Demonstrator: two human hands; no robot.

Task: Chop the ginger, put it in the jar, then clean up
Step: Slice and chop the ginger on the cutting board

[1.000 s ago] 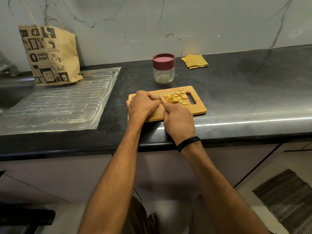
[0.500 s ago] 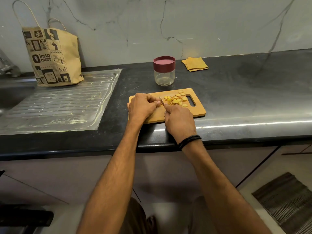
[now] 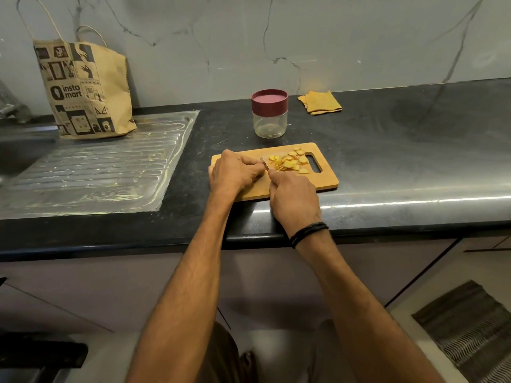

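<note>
1. Centre: jar (image 3: pixel 269 114), lid on, apparently empty.
2. Below it: ginger (image 3: pixel 289 161) slices piled on board (image 3: pixel 326 181).
3. The right hand (image 3: pixel 294 197) grips knife (image 3: pixel 264 163) beside pile.
4. The left hand (image 3: pixel 235 172) curls on board; its hold cannot be told.
5. Upper left: bag (image 3: pixel 83 89), contents hidden.

Grey veined marble wall (image 3: pixel 331 37) behind black stone desk (image 3: pixel 414 150). Steel drainboard (image 3: pixel 96 172) at left, mauve cabinet fronts (image 3: pixel 83 286) below. Striped mat (image 3: pixel 470 327) on pale floor (image 3: pixel 409 308).

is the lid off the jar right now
No, the maroon lid sits on the jar behind the cutting board.
</note>
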